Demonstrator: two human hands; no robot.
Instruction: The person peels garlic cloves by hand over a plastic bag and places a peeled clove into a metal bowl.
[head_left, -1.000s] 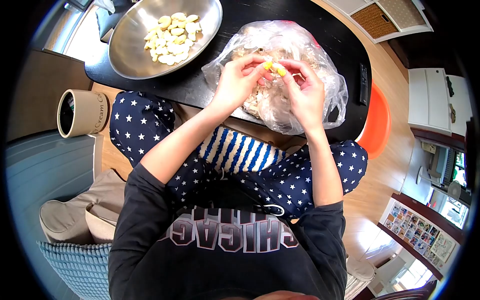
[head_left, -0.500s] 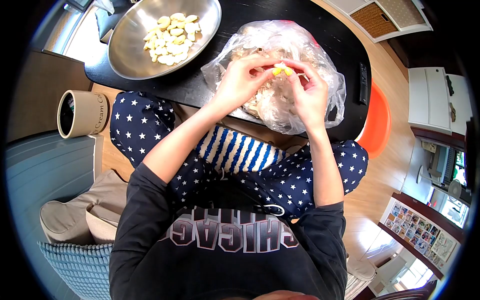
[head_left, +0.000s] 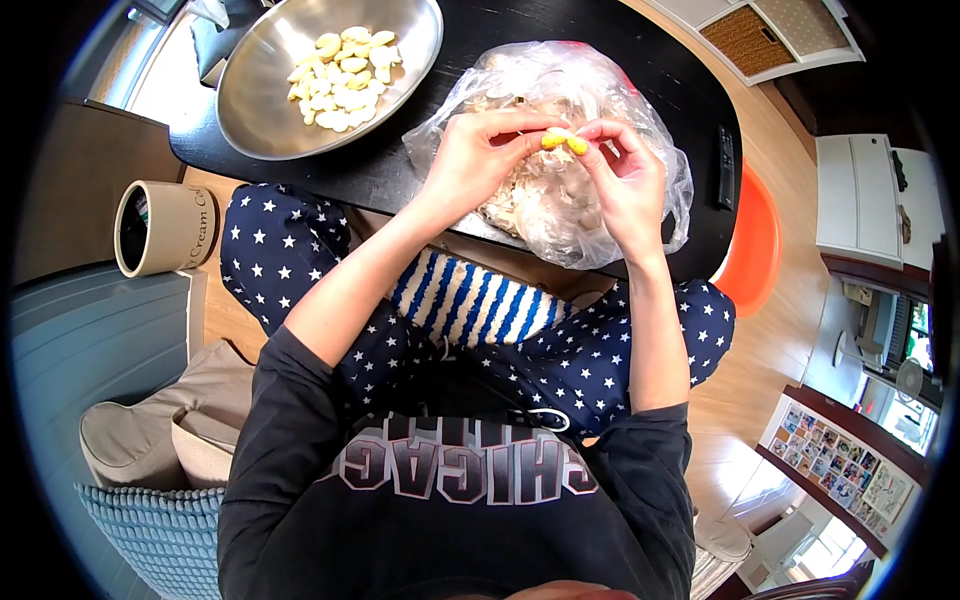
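Note:
Over the clear plastic bag (head_left: 655,150), both my hands meet, fingertips nearly together. My left hand (head_left: 478,158) and my right hand (head_left: 628,178) pinch a small pale garlic clove (head_left: 563,133) between thumbs and forefingers, mostly hidden by the fingers. Both thumb tips show bright yellow; whether that is nail colour or a cover I cannot tell. Papery garlic skins (head_left: 530,195) fill the bag below my hands. To the left, a wide steel bowl (head_left: 248,95) holds a heap of peeled garlic cloves (head_left: 345,80).
The black low table (head_left: 470,25) carries the bowl and bag. A dark remote control (head_left: 726,165) lies by its right edge, near an orange seat (head_left: 757,245). A striped blue-and-white cloth (head_left: 475,300) lies by my lap. A beige bin (head_left: 160,228) stands at left.
My right hand has shifted slightly right and rotated, its fingers tilting. My left hand has moved only slightly. The yellow thumb tips show more fully, and both hands still pinch the garlic clove.

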